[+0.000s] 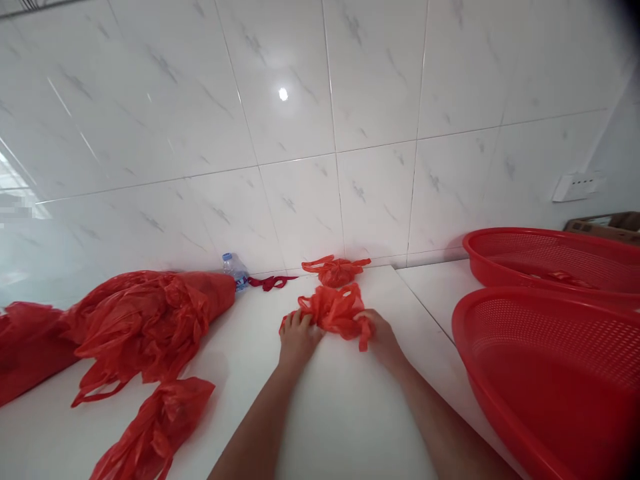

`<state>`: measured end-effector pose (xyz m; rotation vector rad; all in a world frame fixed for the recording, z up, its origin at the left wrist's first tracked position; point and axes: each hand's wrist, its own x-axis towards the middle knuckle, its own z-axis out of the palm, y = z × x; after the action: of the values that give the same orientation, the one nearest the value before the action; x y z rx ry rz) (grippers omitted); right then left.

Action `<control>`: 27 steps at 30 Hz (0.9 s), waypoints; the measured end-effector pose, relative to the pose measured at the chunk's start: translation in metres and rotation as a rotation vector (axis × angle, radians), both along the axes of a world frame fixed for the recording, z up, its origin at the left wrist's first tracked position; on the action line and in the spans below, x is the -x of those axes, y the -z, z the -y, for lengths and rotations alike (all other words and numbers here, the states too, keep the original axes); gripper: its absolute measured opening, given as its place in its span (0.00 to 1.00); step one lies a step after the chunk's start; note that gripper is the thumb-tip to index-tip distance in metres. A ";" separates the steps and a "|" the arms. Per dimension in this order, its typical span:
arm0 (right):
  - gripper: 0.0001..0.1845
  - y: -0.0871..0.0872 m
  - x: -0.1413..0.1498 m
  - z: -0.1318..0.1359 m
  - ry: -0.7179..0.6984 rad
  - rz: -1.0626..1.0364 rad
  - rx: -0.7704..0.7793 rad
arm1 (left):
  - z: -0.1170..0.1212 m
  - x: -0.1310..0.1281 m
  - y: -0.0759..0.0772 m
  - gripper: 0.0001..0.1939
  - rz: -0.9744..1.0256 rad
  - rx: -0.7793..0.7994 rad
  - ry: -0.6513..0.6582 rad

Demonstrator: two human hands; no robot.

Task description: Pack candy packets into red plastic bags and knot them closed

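A crumpled red plastic bag (334,310) lies on the white table between my two hands. My left hand (299,340) has its fingers curled over the bag's left side. On the right side, my right hand (379,333) grips the bag's edge, with a strip of it hanging below the fingers. Just behind, against the wall, sits a second small red plastic bag (337,272) with its handles spread to both sides. Whether either bag has contents I cannot tell.
Large heaps of red plastic bags (150,320) cover the left of the table (350,427), with another red bag (165,420) nearer me. A plastic bottle (235,272) and a dark red ribbon (273,283) lie by the wall. Two red perforated baskets (473,320) stand at right.
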<state>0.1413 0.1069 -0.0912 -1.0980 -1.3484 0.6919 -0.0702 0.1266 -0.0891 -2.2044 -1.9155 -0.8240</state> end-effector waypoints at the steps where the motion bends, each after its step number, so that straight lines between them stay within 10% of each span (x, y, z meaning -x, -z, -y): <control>1: 0.10 -0.001 -0.006 -0.001 0.110 -0.020 0.028 | -0.006 0.006 0.003 0.19 0.017 0.024 -0.070; 6: 0.08 -0.007 -0.036 -0.008 0.425 0.038 0.072 | -0.018 0.043 0.004 0.28 0.127 -0.033 -0.279; 13: 0.26 0.005 -0.020 -0.012 0.348 0.322 -0.106 | -0.008 0.033 -0.011 0.26 0.328 -0.346 -0.001; 22: 0.38 0.005 0.056 0.043 -0.097 0.629 -0.254 | 0.029 -0.020 -0.008 0.29 1.474 0.355 0.417; 27: 0.35 0.004 0.044 0.041 0.157 0.565 -0.226 | 0.032 0.006 -0.011 0.13 1.874 0.221 0.344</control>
<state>0.0972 0.0657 -0.0956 -1.2468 -1.7410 0.1009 -0.0758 0.0949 -0.0786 -1.6022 -1.7465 -3.6867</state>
